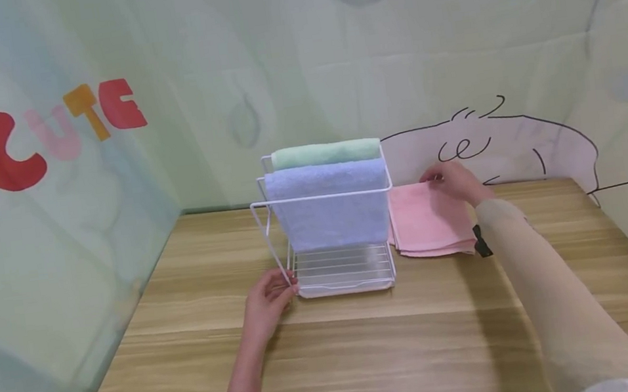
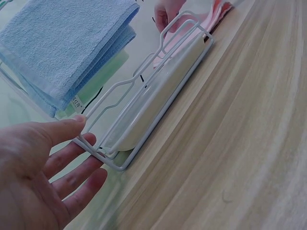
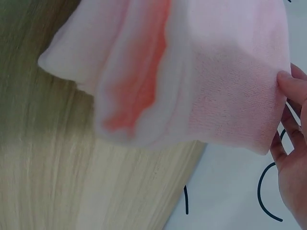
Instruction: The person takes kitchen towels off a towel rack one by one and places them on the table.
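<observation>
Head view: you work at a wood-patterned table [image 1: 371, 360] before pale printed walls, the left one lettered "CUTE". Near the table's far edge stands a white wire rack [image 1: 320, 196] with a shallow tray [image 1: 346, 291] at its base. Two folded towels already hang over the rack's bars: a green towel [image 1: 326, 153] at the back and a blue towel [image 1: 334, 210] in front of it. The foremost bar carries nothing of its own. Your left hand [image 1: 265, 305] grips the rack's lower left upright. A folded pink towel [image 1: 430, 217] is just to the right of the rack, its far edge in your right hand [image 1: 456, 182]. By the look of it, two of the three towels are done, and the pink one is the one left off the rack.

Left wrist view: your thumb and index finger pinch the rack's wire near its bottom corner, the other fingers loosely bent and spread behind. The blue towel hangs above, well apart from that hand; beyond the rack, your right hand shows beside the pink towel.

Right wrist view: your thumb lies on the pink towel with fingers behind it, pinching the edge, the hand otherwise partly open. The folded layers face the camera, blurred; whether the lower fold touches the table, you cannot tell.
</observation>
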The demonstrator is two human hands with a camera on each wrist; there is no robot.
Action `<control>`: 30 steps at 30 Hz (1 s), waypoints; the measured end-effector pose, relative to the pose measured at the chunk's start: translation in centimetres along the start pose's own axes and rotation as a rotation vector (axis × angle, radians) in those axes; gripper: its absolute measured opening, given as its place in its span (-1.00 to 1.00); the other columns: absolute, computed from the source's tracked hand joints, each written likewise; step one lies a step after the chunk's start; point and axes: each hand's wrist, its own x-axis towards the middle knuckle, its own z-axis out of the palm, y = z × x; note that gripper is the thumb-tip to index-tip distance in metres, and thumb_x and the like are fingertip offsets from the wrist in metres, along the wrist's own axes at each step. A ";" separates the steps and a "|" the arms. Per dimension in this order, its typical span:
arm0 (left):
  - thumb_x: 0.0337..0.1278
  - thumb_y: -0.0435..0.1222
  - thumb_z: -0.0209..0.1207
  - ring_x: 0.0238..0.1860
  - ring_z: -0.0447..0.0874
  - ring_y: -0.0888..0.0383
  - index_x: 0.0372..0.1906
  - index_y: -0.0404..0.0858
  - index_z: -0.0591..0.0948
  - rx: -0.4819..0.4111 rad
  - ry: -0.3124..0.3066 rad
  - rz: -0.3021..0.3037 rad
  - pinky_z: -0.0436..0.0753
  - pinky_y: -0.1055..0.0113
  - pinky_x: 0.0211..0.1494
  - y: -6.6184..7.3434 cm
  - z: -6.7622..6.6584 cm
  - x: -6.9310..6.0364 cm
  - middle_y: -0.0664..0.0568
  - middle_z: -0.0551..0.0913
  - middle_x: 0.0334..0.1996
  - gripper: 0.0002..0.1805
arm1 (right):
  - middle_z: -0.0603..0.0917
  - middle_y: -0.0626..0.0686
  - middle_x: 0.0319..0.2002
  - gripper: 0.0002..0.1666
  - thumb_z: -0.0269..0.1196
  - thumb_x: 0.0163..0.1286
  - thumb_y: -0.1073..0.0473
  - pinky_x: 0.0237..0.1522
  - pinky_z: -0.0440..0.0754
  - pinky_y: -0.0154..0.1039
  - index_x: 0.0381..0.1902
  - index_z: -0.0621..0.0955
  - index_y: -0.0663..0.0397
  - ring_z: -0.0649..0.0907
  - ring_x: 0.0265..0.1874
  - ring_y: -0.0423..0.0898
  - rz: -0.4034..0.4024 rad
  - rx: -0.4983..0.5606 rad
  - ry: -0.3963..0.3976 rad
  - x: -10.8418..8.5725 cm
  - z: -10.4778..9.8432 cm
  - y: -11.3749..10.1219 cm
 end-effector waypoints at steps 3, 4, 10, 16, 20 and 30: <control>0.09 -0.53 0.28 -0.19 0.71 0.27 0.01 -0.43 0.58 -0.005 -0.001 0.002 0.70 0.42 -0.25 0.1 0.0 0.1 -0.35 0.69 -0.04 -0.66 | 0.68 0.33 0.02 -0.70 0.17 0.39 0.37 0.25 0.50 0.17 0.04 0.65 0.27 0.59 0.08 0.23 0.002 0.025 -0.014 0.0 0.0 0.1; 0.09 -0.53 0.28 -0.19 0.71 0.27 0.01 -0.43 0.58 -0.007 -0.001 0.001 0.70 0.42 -0.26 0.1 0.1 0.1 -0.35 0.69 -0.04 -0.66 | 0.68 0.34 0.02 -0.70 0.18 0.38 0.36 0.26 0.49 0.17 0.04 0.64 0.28 0.59 0.08 0.23 0.002 0.030 -0.016 -0.1 0.1 0.1; 0.08 -0.49 0.31 -0.20 0.71 0.27 0.01 -0.43 0.58 -0.011 -0.002 -0.002 0.69 0.41 -0.27 0.2 0.2 0.1 -0.36 0.69 -0.05 -0.65 | 0.67 0.33 0.04 -0.68 0.21 0.39 0.31 0.26 0.50 0.17 0.07 0.63 0.28 0.59 0.09 0.23 0.039 0.044 -0.020 -0.3 0.3 0.3; 0.10 -0.53 0.27 -0.15 0.74 0.16 0.02 -0.43 0.58 -0.002 -0.003 -0.005 0.71 0.39 -0.25 0.3 0.3 0.1 -0.36 0.69 -0.03 -0.66 | 0.64 0.31 0.08 -0.65 0.22 0.39 0.28 0.26 0.49 0.18 0.11 0.61 0.23 0.56 0.11 0.23 0.080 0.053 -0.012 -0.4 0.4 0.3; 0.11 -0.52 0.27 -0.10 0.75 0.05 0.03 -0.43 0.58 -0.003 -0.007 -0.016 0.72 0.37 -0.23 0.3 0.2 0.0 -0.36 0.69 -0.02 -0.66 | 0.52 0.29 0.29 -0.49 0.30 0.36 0.18 0.42 0.32 0.24 0.24 0.54 0.15 0.43 0.32 0.27 0.084 0.050 0.011 -0.5 0.4 0.4; 0.10 -0.52 0.27 -0.09 0.74 0.03 0.02 -0.42 0.58 0.001 0.004 -0.024 0.69 0.42 -0.25 0.3 0.1 0.0 -0.34 0.69 -0.02 -0.66 | 0.41 0.27 0.40 -0.36 0.33 0.33 0.09 0.51 0.16 0.24 0.33 0.47 0.10 0.29 0.45 0.27 0.057 0.074 0.082 -0.7 -0.5 0.0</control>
